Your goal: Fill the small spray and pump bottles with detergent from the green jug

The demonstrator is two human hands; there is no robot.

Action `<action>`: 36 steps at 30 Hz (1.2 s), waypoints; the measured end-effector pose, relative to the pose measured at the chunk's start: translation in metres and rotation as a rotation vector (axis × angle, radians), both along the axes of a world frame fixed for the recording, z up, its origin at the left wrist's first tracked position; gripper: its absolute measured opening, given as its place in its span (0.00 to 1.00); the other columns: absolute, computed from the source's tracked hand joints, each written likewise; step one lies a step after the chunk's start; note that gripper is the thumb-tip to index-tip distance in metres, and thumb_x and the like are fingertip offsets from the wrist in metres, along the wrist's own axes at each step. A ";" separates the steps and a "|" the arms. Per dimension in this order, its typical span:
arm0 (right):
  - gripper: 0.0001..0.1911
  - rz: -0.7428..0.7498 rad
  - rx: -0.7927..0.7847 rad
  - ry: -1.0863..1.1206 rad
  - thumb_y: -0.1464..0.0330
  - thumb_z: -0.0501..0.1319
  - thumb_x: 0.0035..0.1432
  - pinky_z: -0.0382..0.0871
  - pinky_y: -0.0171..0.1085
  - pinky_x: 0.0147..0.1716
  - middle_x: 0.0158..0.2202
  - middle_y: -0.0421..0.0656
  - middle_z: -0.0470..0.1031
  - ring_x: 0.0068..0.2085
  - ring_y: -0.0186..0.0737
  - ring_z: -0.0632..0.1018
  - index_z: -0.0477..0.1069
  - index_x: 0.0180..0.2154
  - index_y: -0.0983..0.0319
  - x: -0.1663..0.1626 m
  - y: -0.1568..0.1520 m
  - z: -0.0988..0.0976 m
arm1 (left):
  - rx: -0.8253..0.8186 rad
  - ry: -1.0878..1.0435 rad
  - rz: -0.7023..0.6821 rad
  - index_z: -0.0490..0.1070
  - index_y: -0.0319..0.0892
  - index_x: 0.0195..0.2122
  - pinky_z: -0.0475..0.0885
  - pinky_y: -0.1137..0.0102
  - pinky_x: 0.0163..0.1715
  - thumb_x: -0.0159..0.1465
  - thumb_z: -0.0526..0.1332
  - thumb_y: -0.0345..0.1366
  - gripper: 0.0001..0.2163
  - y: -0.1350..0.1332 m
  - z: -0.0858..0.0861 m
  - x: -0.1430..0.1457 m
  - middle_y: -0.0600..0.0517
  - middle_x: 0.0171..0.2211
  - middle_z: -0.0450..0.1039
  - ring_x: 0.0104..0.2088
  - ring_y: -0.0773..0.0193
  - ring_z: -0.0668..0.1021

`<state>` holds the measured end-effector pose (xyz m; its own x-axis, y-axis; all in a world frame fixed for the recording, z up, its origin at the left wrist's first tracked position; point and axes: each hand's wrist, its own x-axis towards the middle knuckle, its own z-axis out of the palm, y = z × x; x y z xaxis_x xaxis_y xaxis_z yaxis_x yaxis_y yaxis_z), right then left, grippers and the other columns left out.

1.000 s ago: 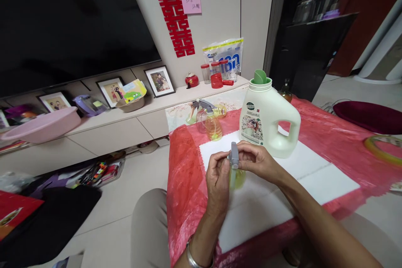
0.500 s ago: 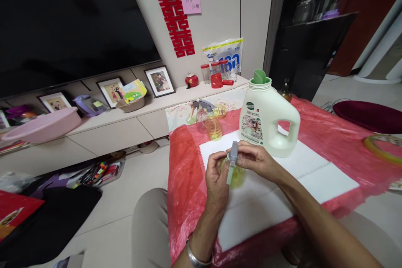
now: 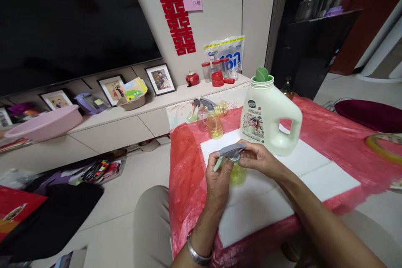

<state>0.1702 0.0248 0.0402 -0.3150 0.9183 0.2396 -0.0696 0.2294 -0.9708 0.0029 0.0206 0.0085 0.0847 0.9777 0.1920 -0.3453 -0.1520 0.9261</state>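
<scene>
A grey spray head (image 3: 231,150) with a pale green trigger sits at the neck of a small yellow-tinted clear bottle (image 3: 238,175). My left hand (image 3: 218,180) is closed around the nozzle and trigger side. From the other side, the fingers of my right hand (image 3: 259,159) pinch the back of the spray head. Just behind my hands stands a big pale green detergent jug (image 3: 270,121) with a green cup (image 3: 261,74) in its mouth. An orange-tinted spray bottle (image 3: 215,125) stands at the back left of the white mat (image 3: 257,217).
Red plastic sheeting (image 3: 185,167) covers the table around the mat. Another spray bottle lies behind the standing one. A roll of tape (image 3: 377,150) is at the right edge. Along the wall, a low cabinet (image 3: 109,134) carries framed photos, a pink basin (image 3: 47,123) and red-lidded jars (image 3: 216,69).
The spray head has turned, so its nozzle now points left instead of toward me. Both hands stay at the bottle's top.
</scene>
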 end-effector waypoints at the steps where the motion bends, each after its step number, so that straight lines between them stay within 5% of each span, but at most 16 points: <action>1: 0.20 0.003 0.004 -0.002 0.57 0.68 0.56 0.66 0.33 0.40 0.40 0.44 0.66 0.39 0.32 0.69 0.73 0.42 0.65 0.001 0.000 0.001 | 0.006 -0.001 -0.004 0.71 0.44 0.43 0.72 0.69 0.44 0.62 0.68 0.43 0.13 0.000 0.000 0.000 0.52 0.40 0.75 0.40 0.64 0.78; 19: 0.20 -0.002 0.039 -0.029 0.57 0.68 0.56 0.67 0.36 0.44 0.44 0.45 0.69 0.43 0.35 0.70 0.74 0.45 0.63 0.001 0.000 0.000 | 0.022 0.020 0.033 0.77 0.43 0.42 0.73 0.65 0.44 0.57 0.71 0.49 0.18 0.000 0.011 0.003 0.50 0.38 0.78 0.40 0.59 0.79; 28: 0.20 -0.057 0.045 -0.005 0.62 0.72 0.52 0.65 0.32 0.40 0.42 0.43 0.68 0.41 0.33 0.70 0.73 0.44 0.63 -0.004 0.002 -0.004 | 0.023 0.000 0.003 0.74 0.43 0.44 0.73 0.65 0.47 0.59 0.70 0.46 0.17 0.002 -0.003 0.000 0.49 0.41 0.77 0.42 0.59 0.79; 36: 0.23 -0.021 0.042 -0.022 0.58 0.70 0.54 0.68 0.35 0.44 0.44 0.45 0.69 0.45 0.37 0.71 0.72 0.48 0.63 -0.001 0.000 -0.004 | 0.017 0.015 0.025 0.76 0.42 0.45 0.74 0.64 0.46 0.58 0.70 0.46 0.18 0.001 0.005 0.001 0.49 0.41 0.79 0.42 0.58 0.80</action>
<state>0.1690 0.0253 0.0361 -0.3014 0.9141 0.2714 -0.0434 0.2712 -0.9616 0.0043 0.0212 0.0137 0.0632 0.9762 0.2076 -0.3270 -0.1763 0.9284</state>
